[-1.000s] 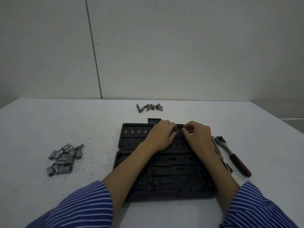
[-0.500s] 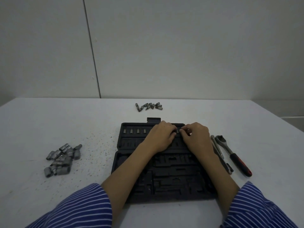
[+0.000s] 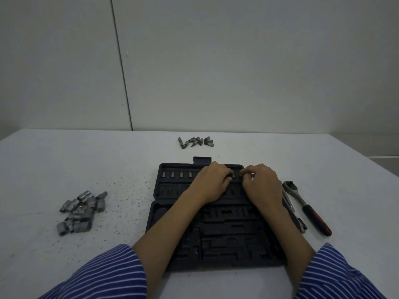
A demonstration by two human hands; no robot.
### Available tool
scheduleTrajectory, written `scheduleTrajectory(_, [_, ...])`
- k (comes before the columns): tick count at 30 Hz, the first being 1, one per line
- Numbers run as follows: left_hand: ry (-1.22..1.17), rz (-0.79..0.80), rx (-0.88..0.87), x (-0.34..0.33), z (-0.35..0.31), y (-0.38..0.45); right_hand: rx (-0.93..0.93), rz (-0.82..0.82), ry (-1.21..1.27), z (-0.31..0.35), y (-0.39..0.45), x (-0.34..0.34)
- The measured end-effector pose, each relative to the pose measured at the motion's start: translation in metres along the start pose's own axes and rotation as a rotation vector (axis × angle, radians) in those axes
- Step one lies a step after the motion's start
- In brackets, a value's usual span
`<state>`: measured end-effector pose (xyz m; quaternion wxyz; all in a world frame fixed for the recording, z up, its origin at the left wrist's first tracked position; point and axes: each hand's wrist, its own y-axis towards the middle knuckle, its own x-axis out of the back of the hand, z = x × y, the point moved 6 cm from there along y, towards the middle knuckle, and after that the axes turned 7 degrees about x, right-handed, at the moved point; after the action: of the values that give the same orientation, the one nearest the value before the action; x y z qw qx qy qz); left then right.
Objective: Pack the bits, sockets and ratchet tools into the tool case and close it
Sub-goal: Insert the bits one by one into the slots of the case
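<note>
Under both hands lies the white table, speckled with dark grit to the left of the grip. Directly beneath the wrists and forearms sits the open black tool case, its moulded lower half mostly vacant and nearer the person than the grip, its upper half carrying the row of slots where the fingers work. Two striped blue sleeves frame the near edge, well behind the grip. Right of the grip, just beside the case's edge, lie the ratchet tools: a ratchet with a black and red handle and, touching the case side of it, a slimmer metal bar. Far left of the grip, well apart from the case, is a heap of grey sockets. Beyond the grip, past the case's latch tab, a small cluster of bits rests on the table. The left hand has its fingers curled over a small metal bit standing in the top row, fingertips pinching or pressing it; which of the two cannot be told. The right hand is curled close beside it, fingertips bunched at the neighbouring slot, and whether they hold anything is hidden. Left of the grip, four seated bits stand in the same row.
</note>
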<state>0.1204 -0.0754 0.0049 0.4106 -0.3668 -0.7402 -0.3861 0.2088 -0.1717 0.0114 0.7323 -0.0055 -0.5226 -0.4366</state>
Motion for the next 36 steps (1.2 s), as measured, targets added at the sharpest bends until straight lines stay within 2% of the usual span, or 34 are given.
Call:
scheduleTrajectory(9, [-0.016, 0.006, 0.005, -0.0021, 0.0015, 0.0003, -0.021, 0.01, -0.059, 0.001, 0.0004, 0.0019])
scheduleTrajectory(14, [-0.021, 0.005, 0.008, -0.0027, 0.0016, 0.0008, -0.027, 0.069, -0.112, 0.0043, -0.0015, 0.0035])
scheduleTrajectory(36, [-0.014, 0.018, 0.02, -0.0026, 0.002, -0.0001, -0.024, 0.109, -0.119, 0.0078, -0.0047, 0.0055])
